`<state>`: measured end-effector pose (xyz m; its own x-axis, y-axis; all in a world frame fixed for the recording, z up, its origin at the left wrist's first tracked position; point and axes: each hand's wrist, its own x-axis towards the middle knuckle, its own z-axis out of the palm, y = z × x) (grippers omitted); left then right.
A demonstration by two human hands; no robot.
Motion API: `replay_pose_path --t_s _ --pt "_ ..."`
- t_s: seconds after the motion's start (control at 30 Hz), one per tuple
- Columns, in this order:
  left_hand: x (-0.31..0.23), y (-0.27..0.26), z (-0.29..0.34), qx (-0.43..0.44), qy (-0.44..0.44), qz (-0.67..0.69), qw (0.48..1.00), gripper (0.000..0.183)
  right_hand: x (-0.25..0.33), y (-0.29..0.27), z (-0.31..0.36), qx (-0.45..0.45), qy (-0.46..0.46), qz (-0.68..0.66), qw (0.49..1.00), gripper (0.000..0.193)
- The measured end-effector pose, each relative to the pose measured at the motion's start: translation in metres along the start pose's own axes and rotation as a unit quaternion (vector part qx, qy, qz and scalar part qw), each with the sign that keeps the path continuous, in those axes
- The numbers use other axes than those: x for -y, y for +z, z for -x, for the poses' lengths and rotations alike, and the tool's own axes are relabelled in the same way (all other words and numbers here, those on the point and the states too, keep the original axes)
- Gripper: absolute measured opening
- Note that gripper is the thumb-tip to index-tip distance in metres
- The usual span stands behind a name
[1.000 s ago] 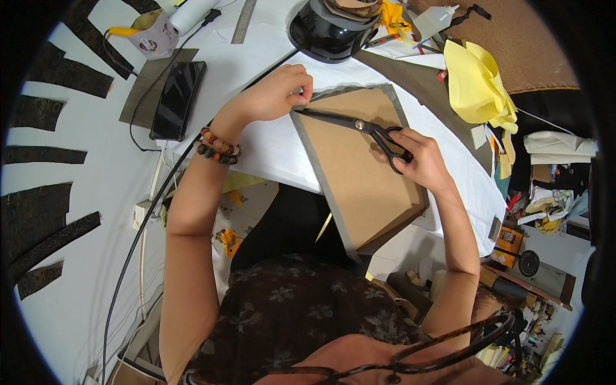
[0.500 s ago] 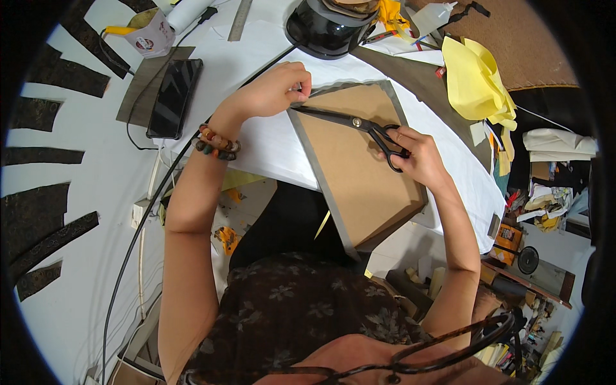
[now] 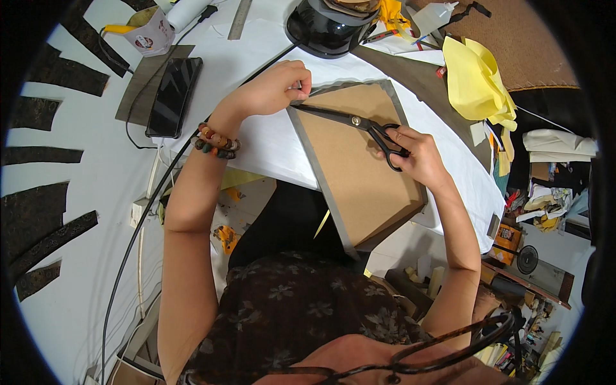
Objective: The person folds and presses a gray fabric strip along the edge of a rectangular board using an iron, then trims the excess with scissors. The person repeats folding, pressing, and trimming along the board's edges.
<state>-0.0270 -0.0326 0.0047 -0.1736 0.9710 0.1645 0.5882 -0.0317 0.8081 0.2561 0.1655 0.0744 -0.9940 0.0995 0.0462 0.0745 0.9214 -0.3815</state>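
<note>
A tan board [image 3: 362, 186] with a grey border lies across the white table, its near end jutting over the edge toward my lap. My right hand [image 3: 417, 154] grips black-handled scissors [image 3: 357, 120] by the finger loops. The blades look nearly closed and lie over the board's far part, pointing left at its far left corner. Close by the blade tips, my left hand [image 3: 276, 86] has its fingers curled and pinched together. What lies between those fingertips is too small to make out. Bead bracelets [image 3: 217, 142] circle my left wrist.
To the left, a dark phone [image 3: 174, 97] rests on a grey sheet, beside a black cable [image 3: 144, 215]. A shiny black pot-like appliance [image 3: 324, 29] stands at the back, a steel ruler [image 3: 240, 18] to its left. Crumpled yellow sheets [image 3: 475, 80] lie at the right.
</note>
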Motion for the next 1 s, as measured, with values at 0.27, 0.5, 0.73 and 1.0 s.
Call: replay_pose_path --t_s 0.27,0.5,0.73,1.0 --pt "0.004 0.000 0.002 -0.020 -0.002 0.002 1.000 0.013 0.003 -0.002 0.008 -0.007 -0.007 0.037 0.999 0.039" --pt "-0.014 0.019 0.027 -0.300 -0.079 0.090 0.946 0.013 -0.063 -0.021 0.068 -0.222 0.180 0.070 0.956 0.029" --pt "-0.042 0.079 0.060 -0.330 -0.126 -0.174 0.919 0.034 -0.127 -0.004 0.120 -0.213 0.248 0.137 0.935 0.030" --pt "-0.007 0.090 0.044 -0.404 -0.168 -0.184 0.880 0.026 -0.040 0.018 0.086 -0.177 0.227 0.102 0.952 0.038"
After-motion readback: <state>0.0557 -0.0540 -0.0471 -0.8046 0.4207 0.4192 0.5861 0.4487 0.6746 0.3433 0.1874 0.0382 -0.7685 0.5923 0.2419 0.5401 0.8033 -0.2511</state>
